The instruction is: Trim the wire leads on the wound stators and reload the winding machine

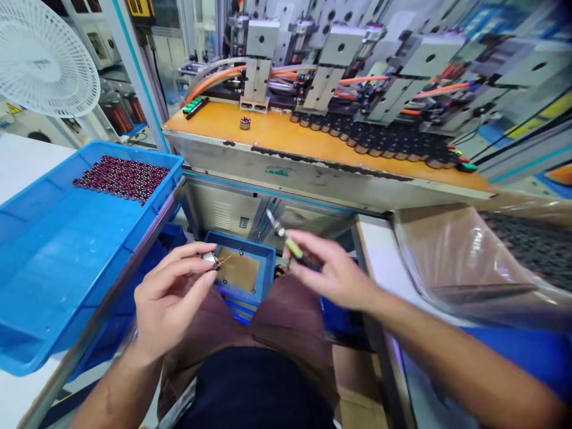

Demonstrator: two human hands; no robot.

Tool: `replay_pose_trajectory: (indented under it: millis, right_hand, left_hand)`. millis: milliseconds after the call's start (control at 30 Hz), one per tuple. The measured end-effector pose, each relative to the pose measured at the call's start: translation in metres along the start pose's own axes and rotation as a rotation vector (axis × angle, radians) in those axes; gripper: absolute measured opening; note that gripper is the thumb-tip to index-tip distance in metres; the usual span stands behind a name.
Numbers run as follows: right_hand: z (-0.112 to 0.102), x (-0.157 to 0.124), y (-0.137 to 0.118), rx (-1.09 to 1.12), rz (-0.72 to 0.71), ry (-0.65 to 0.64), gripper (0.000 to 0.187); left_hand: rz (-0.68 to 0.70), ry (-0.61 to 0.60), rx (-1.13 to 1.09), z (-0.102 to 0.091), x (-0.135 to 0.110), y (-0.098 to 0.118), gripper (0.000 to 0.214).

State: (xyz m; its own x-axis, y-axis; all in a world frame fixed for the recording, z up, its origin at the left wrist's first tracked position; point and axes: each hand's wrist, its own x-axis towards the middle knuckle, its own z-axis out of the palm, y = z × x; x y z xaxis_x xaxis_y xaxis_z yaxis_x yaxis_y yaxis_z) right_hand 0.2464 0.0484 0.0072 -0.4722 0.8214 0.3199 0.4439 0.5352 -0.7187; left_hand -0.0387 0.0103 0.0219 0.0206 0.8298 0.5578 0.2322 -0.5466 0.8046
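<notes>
- Machine [313, 134] fills the back: orange deck, with a row of dark cylinders [393, 143] under the heads.
- Tray [53, 250] on my left, tilted, with a pile of coils [123, 176] at its far end.
- Bag [465, 256] on my right, clear plastic. It's too blurry to say what's in it.
- Fan [44, 56] top left. There's print on the hub but it's too faint to read, and the yellow sticker [13, 108] below it is no better.
- Bin [263, 253] down by my knees, between my hands, brown pad in the bottom.
- Left hand [172, 292]: thumb and forefinger pinching the part, thin leads poking toward the bin.
- Right hand [333, 274]: fingers curled round the tool, tip pointing up and away, apart from the part.
- Tool [288, 241]: yellowish grip, metal tip. Can't tell if it's a cutter or tweezers.
- Part [209, 258]: tiny, silvery, at the bin's left rim. My guess is this is the lead-tidying step, with the tool not on it yet. The next move needs the tip brought to the leads while the pinch holds steady over the bin.
</notes>
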Motion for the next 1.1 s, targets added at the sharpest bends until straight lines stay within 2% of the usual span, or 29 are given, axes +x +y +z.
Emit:
replay_pose_trajectory:
  millis: [100, 167, 233, 400, 533, 800, 933, 1100]
  right_hand:
    - [0.035, -0.041, -0.022, 0.544, 0.112, -0.09, 0.051]
    - [0.045, -0.054, -0.031, 0.753, 0.102, -0.132, 0.055]
    - [0.049, -0.056, -0.035, 0.847, 0.085, -0.166, 0.058]
    - [0.052, -0.047, -0.038, 0.864, 0.092, -0.191, 0.059]
    - [0.055, -0.04, -0.043, 0.832, 0.041, -0.185, 0.062]
    - [0.054, -0.034, -0.05, 0.759, -0.035, -0.153, 0.055]
    - [0.055, -0.038, -0.048, 0.694, 0.032, -0.175, 0.047]
    - [0.056, -0.038, -0.054, 0.754, 0.234, -0.206, 0.026]
  left_hand:
    - [0.005, -0.032, 0.018, 0.005, 0.001, 0.002, 0.031]
    - [0.012, -0.048, 0.027, 0.009, 0.002, 0.003, 0.031]
    - [0.01, -0.055, 0.03, 0.012, 0.002, 0.005, 0.031]
    - [0.001, -0.079, 0.034, 0.013, -0.001, 0.01, 0.03]
    - [0.002, -0.098, 0.061, 0.009, -0.005, 0.012, 0.028]
    - [-0.006, -0.097, 0.054, 0.006, -0.006, 0.01, 0.028]
    - [-0.005, -0.102, 0.041, 0.006, -0.007, 0.009, 0.029]
    - [-0.001, -0.095, 0.062, 0.005, -0.007, 0.009, 0.025]
